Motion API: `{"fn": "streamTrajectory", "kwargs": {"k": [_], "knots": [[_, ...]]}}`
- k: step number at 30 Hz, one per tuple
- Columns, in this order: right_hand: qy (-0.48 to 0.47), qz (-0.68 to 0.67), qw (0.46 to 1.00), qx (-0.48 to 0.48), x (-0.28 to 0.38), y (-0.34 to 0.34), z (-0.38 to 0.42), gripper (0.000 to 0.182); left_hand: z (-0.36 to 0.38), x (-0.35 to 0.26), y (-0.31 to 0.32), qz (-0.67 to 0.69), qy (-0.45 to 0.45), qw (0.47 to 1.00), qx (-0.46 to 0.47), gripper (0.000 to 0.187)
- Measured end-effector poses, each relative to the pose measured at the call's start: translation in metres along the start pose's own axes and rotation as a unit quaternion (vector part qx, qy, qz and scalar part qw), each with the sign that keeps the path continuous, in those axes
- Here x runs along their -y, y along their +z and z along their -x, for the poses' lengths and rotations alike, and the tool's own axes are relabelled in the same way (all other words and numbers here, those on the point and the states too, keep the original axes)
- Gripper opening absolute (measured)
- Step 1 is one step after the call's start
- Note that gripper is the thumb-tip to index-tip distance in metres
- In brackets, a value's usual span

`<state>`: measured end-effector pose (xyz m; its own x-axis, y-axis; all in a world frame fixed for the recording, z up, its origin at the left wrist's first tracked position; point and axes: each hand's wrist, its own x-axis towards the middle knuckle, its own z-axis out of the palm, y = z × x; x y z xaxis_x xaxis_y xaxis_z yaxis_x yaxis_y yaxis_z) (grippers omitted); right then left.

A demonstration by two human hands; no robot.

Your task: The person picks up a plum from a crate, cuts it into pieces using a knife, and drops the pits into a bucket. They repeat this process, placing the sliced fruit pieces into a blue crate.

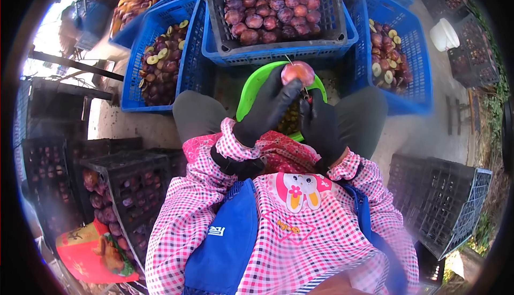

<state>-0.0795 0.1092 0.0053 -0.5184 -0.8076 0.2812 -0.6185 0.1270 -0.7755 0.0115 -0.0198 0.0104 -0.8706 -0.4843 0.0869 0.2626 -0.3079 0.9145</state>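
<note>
Both hands wear black gloves and meet above a green bowl (248, 93) between the knees. My left hand (270, 100) is closed round a reddish plum (298, 73), its fingers and thumb at the fruit's left and lower side. A thin metal blade shows above the plum and its lower part below it. My right hand (319, 121) is just below the plum, closed on the red handle of a small knife (307, 98). Small greenish-brown pieces (289, 117) lie in the bowl, partly hidden by the hands.
A black crate (278, 45) of whole plums rests on a blue crate ahead. Blue crates with cut plums stand at the left (128, 89) and right (423, 81). A white bucket (444, 34) is farther right. Black crates stand at both sides, with a red bag (80, 252) at lower left.
</note>
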Motion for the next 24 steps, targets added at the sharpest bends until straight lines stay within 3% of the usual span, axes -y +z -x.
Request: {"fn": "streamTrajectory", "kwargs": {"k": [2, 3, 5, 6, 7, 8, 9, 10, 12, 14, 15, 16, 17, 19, 22, 23, 24], "knots": [[-0.013, -0.005, 1.000, -0.003, 0.000, -0.004, -0.001, 0.021, 0.001, -0.015, 0.008, -0.255, 0.075, 0.964, -0.016, 0.046], [-0.029, -0.012, 0.999, -0.005, 0.001, -0.006, -0.003, 0.021, 0.002, -0.017, 0.010, -0.256, 0.076, 0.964, -0.015, 0.046], [-0.040, -0.002, 0.999, -0.017, 0.003, -0.006, -0.006, 0.021, -0.001, -0.021, 0.012, -0.128, 0.032, 0.991, -0.031, 0.044], [-0.042, 0.007, 0.999, -0.025, 0.003, -0.006, -0.004, 0.020, -0.002, -0.018, 0.011, -0.128, 0.029, 0.991, -0.031, 0.044], [-0.036, 0.006, 0.999, -0.024, 0.001, -0.004, 0.000, 0.020, -0.002, -0.013, 0.010, 0.068, -0.041, 0.997, -0.015, 0.045], [-0.027, 0.021, 0.999, -0.014, -0.003, -0.001, 0.001, 0.020, -0.004, -0.008, 0.008, 0.261, -0.105, 0.960, 0.002, 0.047], [-0.022, 0.037, 0.999, -0.007, -0.005, -0.002, -0.003, 0.020, -0.007, -0.011, 0.006, 0.038, -0.048, 0.998, -0.005, 0.049], [-0.025, 0.039, 0.999, -0.009, -0.006, -0.004, -0.007, 0.020, -0.009, -0.015, 0.005, 0.037, -0.045, 0.998, -0.003, 0.049], [-0.048, -0.009, 0.999, -0.008, -0.003, -0.008, -0.001, 0.019, -0.003, -0.023, 0.008, -0.271, 0.102, 0.957, 0.002, 0.051], [-0.043, -0.007, 0.999, -0.015, 0.001, -0.008, -0.003, 0.019, -0.006, -0.019, 0.006, -0.227, 0.095, 0.969, -0.003, 0.055], [-0.035, -0.006, 0.999, -0.021, 0.003, -0.007, -0.004, 0.019, -0.008, -0.015, 0.005, -0.022, 0.020, 1.000, -0.008, 0.054], [-0.033, -0.008, 0.999, -0.021, 0.000, -0.005, -0.003, 0.019, -0.007, -0.011, 0.004, 0.185, -0.060, 0.981, -0.013, 0.053], [-0.026, 0.011, 1.000, -0.012, -0.005, -0.002, 0.000, 0.019, -0.002, -0.007, 0.001, 0.187, -0.066, 0.980, -0.016, 0.053], [-0.024, 0.033, 0.999, -0.005, -0.007, -0.003, -0.002, 0.019, 0.000, -0.014, 0.002, -0.142, 0.050, 0.989, -0.016, 0.049], [-0.034, -0.002, 0.999, -0.012, -0.002, -0.006, 0.001, 0.019, -0.003, -0.014, -0.001, -0.233, 0.107, 0.966, -0.021, 0.047], [-0.039, 0.007, 0.999, -0.010, -0.002, -0.007, -0.003, 0.019, -0.006, -0.015, 0.000, -0.235, 0.114, 0.965, -0.020, 0.047], [-0.038, 0.015, 0.999, -0.005, -0.002, -0.006, -0.003, 0.019, -0.005, -0.015, 0.002, -0.050, 0.045, 0.998, -0.019, 0.045]]}}
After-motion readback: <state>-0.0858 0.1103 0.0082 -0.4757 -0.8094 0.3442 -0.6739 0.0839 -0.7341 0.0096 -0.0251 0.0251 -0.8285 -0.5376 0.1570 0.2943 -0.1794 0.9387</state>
